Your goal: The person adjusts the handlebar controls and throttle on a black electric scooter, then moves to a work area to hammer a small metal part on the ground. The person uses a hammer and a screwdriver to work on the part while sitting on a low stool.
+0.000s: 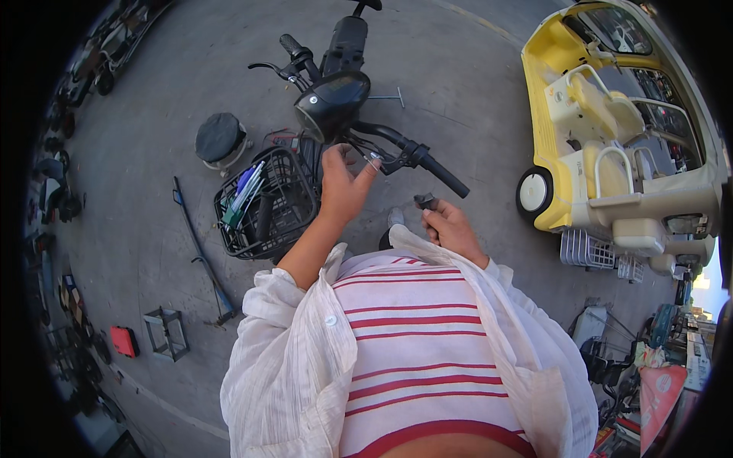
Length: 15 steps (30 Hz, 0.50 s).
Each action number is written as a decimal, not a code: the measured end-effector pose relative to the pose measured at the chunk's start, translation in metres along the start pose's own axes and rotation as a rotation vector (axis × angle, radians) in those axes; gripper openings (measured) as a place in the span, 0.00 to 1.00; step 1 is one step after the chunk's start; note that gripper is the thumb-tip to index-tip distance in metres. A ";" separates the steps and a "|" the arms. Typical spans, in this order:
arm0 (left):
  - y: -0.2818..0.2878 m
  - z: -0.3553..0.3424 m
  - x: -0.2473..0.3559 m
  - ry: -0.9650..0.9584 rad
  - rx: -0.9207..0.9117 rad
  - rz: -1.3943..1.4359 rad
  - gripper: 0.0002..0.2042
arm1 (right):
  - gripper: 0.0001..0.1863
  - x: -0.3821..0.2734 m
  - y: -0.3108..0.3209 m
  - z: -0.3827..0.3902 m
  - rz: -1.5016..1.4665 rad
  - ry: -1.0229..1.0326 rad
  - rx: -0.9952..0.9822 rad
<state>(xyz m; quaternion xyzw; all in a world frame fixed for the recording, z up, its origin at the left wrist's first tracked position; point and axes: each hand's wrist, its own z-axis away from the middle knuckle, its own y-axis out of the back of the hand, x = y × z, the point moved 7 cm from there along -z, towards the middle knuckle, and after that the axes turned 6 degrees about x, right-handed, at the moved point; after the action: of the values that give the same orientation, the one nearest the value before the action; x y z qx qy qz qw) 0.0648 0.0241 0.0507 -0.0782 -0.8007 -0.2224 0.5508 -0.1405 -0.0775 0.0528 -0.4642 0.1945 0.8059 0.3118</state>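
Observation:
In front of me stands an electric bike with a black headlight housing [333, 105]. My left hand [343, 187] is raised to the cables just below it, fingers curled and thumb stretched toward a small shiny metal piece [372, 159]. What these fingers grip is too small to tell. Lower and to the right, under the black handlebar grip [445, 175], my right hand [452, 229] pinches a small dark piece [424, 201]. The bike's black wire basket [299, 215] sits left of my left forearm, with a bundle of pale green and blue long items [244, 195] inside.
A round stool with a dark seat [220, 138] stands left of the bike. A long thin pole-like tool [200, 252], a metal frame [166, 333] and a red case [124, 342] lie at the left. A yellow three-wheeler [565, 191] is parked at the right.

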 end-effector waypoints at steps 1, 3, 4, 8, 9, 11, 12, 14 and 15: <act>-0.009 0.002 -0.014 0.141 -0.075 0.077 0.28 | 0.10 0.002 0.001 0.000 -0.005 0.001 0.000; -0.027 0.011 -0.039 0.423 -0.226 0.229 0.30 | 0.10 0.006 0.003 -0.001 -0.001 0.002 0.006; -0.034 0.016 -0.039 0.533 -0.245 0.399 0.28 | 0.10 0.007 0.003 -0.002 0.000 0.002 0.007; -0.058 0.036 -0.026 0.761 -0.259 0.824 0.22 | 0.08 0.010 0.003 -0.001 0.013 -0.015 0.021; -0.059 0.036 -0.024 0.768 -0.249 0.865 0.20 | 0.09 0.011 0.003 -0.001 -0.001 -0.016 0.022; -0.060 0.035 -0.029 0.745 -0.256 0.875 0.18 | 0.09 0.011 0.003 0.000 -0.008 -0.020 0.019; -0.060 0.034 -0.030 0.734 -0.259 0.879 0.16 | 0.09 0.010 0.003 0.001 -0.002 -0.024 0.015; -0.059 0.031 -0.026 0.741 -0.226 0.904 0.14 | 0.09 0.012 0.005 0.001 0.007 -0.025 0.013; -0.059 0.029 -0.024 0.744 -0.210 0.917 0.14 | 0.09 0.014 0.006 0.000 0.010 -0.021 0.013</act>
<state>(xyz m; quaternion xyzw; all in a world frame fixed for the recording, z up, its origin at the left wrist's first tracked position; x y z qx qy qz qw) 0.0279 -0.0124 0.0044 -0.3865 -0.4125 -0.0523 0.8233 -0.1500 -0.0772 0.0409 -0.4526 0.1985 0.8111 0.3129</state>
